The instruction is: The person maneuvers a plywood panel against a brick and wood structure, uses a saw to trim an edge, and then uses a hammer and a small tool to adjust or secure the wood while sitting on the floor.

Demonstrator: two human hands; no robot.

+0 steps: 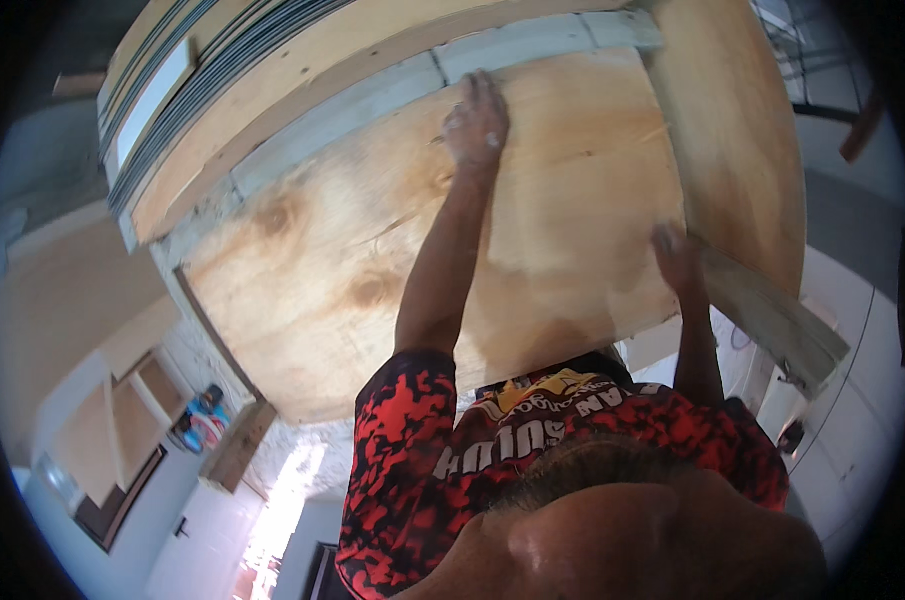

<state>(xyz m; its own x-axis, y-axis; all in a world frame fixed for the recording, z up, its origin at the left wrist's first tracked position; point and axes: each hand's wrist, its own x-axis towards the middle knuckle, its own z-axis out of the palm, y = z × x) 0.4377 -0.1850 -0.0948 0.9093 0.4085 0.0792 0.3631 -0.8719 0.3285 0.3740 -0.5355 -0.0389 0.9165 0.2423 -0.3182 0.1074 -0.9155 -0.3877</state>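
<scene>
A pale plywood sheet (573, 210) with dark knots lies before me, framed by grey-white wooden strips. Near its far edge my left hand (478, 125) rests flat on the wood, fingers stretched toward the far strip (408, 85); whitish marks show on the fingers. My right hand (677, 258) is at the sheet's right edge, close to a projecting timber beam (773, 310). Motion smears its fingers, so their grip cannot be made out. Neither hand shows a tool.
Beyond the far strip runs a wooden board (343, 75), with a stack of thin dark-edged sheets (243, 60) behind it. A tall plywood panel (738, 130) stands at the right. Another beam end (238, 447) juts out at the near left. White tiles (853, 410) lie lower right.
</scene>
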